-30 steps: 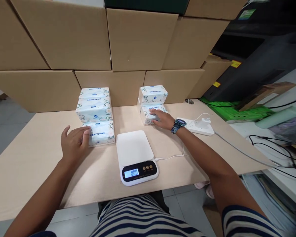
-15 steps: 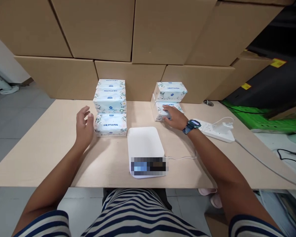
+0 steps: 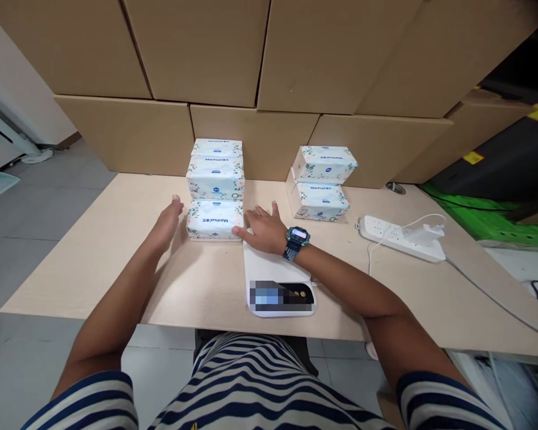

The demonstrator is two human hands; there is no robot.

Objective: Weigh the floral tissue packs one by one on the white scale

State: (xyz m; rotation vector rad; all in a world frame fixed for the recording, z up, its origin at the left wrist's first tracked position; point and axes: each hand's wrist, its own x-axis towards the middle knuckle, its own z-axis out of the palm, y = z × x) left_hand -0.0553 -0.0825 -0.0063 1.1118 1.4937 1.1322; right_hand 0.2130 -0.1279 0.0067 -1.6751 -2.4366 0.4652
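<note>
A front tissue pack [image 3: 215,222] lies on the table before a left-hand stack of tissue packs [image 3: 215,178]. My right hand [image 3: 264,230], wearing a watch, is at that front pack's right side, its thumb against the pack's corner and its fingers apart. Left of the same pack, my left hand [image 3: 169,221] is held edge-on with straight fingers, a small gap between it and the pack. Partly under my right hand and wrist is a white scale [image 3: 273,266] with a blurred display. Farther right, two tissue packs [image 3: 320,202] are stacked.
Cardboard boxes [image 3: 152,137] form a wall along the table's back. A white power strip [image 3: 399,239] with a plugged-in adapter lies at the right, its cable running off the table's right side. A green crate [image 3: 479,218] stands beyond the right edge.
My right hand has left the right-hand stack and come left to the front tissue pack. My left hand has turned more edge-on beside that pack. The view has shifted slightly.
</note>
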